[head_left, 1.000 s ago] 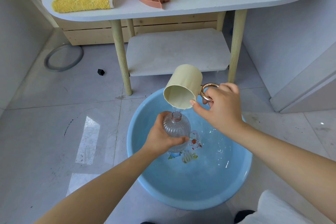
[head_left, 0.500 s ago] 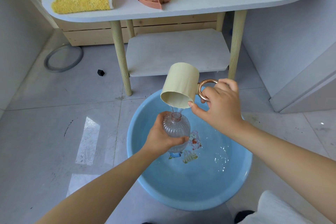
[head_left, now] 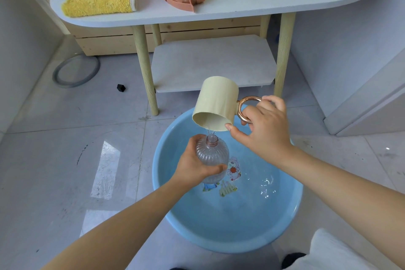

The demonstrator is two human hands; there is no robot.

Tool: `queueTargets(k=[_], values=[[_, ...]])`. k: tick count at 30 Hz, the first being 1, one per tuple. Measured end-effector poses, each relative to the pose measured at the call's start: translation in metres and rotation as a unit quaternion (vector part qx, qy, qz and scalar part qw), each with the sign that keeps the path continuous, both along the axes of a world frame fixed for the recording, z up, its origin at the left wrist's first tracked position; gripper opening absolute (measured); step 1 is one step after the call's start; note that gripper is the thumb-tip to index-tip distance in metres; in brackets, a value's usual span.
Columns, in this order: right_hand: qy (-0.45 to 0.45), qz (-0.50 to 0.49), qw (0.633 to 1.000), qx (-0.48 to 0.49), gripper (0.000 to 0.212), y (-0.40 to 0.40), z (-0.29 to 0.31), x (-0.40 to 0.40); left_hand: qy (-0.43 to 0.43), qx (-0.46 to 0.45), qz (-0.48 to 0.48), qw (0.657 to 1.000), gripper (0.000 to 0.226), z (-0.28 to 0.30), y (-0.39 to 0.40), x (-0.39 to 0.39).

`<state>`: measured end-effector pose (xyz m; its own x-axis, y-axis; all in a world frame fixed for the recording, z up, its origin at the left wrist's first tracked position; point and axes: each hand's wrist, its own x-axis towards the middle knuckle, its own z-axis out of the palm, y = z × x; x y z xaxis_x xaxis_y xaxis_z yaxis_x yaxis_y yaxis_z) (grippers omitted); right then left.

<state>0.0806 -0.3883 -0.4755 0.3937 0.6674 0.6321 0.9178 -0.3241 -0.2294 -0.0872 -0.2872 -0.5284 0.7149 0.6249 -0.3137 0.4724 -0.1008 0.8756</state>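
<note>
1. Tips the cream cup (head_left: 218,101) steeper than a second earlier, mouth turned further down, with a thin stream of water now falling from the rim.
2. Shows a clear ribbed bottle (head_left: 212,155), upright, copper-coloured band at the neck, held over a blue basin (head_left: 160,182) of water.
3. Clamps the left hand (head_left: 195,164) round the bottle's body, neck standing just above the curled fingers.
4. Hooks right hand (head_left: 265,129) fingers through the cup's ring handle (head_left: 243,109), thumb against the rim; keeps the cup just beside those fingers, bottle mouth directly beneath.
</note>
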Motion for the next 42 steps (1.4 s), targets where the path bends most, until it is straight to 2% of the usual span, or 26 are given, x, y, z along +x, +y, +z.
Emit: queueTargets(k=[4,7,9,14,20,25,29,33,36,38,42], values=[[0.126,-0.070,0.989,-0.033,0.044,0.000,-0.003,0.001,-0.003,0.002,0.003,1.000,0.086,-0.003,0.001,-0.001],[0.167,-0.125,0.964,-0.165,0.047,-0.005,-0.016,0.013,-0.004,0.001,0.005,1.000,0.085,-0.002,0.001,-0.003],[0.148,-0.145,0.945,-0.252,0.049,-0.011,-0.028,0.019,-0.002,0.000,0.007,1.000,0.084,-0.002,0.002,-0.005],[0.025,-0.126,0.904,-0.407,0.043,-0.020,-0.051,0.024,0.000,-0.008,0.013,1.000,0.082,-0.001,0.003,-0.008],[-0.067,-0.058,0.851,-0.518,0.029,-0.021,-0.064,0.017,0.005,-0.006,0.014,1.000,0.081,-0.001,0.005,-0.011],[-0.065,-0.022,0.826,-0.560,0.021,-0.021,-0.078,0.009,0.009,-0.005,0.016,1.000,0.082,-0.003,0.006,-0.013],[0.068,-0.057,0.839,-0.537,0.038,-0.022,-0.074,0.008,0.012,0.000,0.018,1.000,0.080,-0.001,0.006,-0.012],[0.233,-0.129,0.821,-0.505,0.051,-0.018,-0.065,0.015,0.009,0.006,0.027,1.000,0.079,-0.001,0.007,-0.011],[0.418,-0.184,0.792,-0.406,0.051,-0.017,-0.053,0.023,0.006,0.007,0.034,0.999,0.079,-0.001,0.008,-0.010],[0.518,-0.187,0.772,-0.318,0.047,-0.020,-0.048,0.028,0.007,0.010,0.035,0.999,0.079,-0.001,0.008,-0.009],[0.590,-0.156,0.763,-0.211,0.044,-0.019,-0.031,0.030,0.005,0.010,0.035,0.999,0.079,-0.001,0.008,-0.007]])
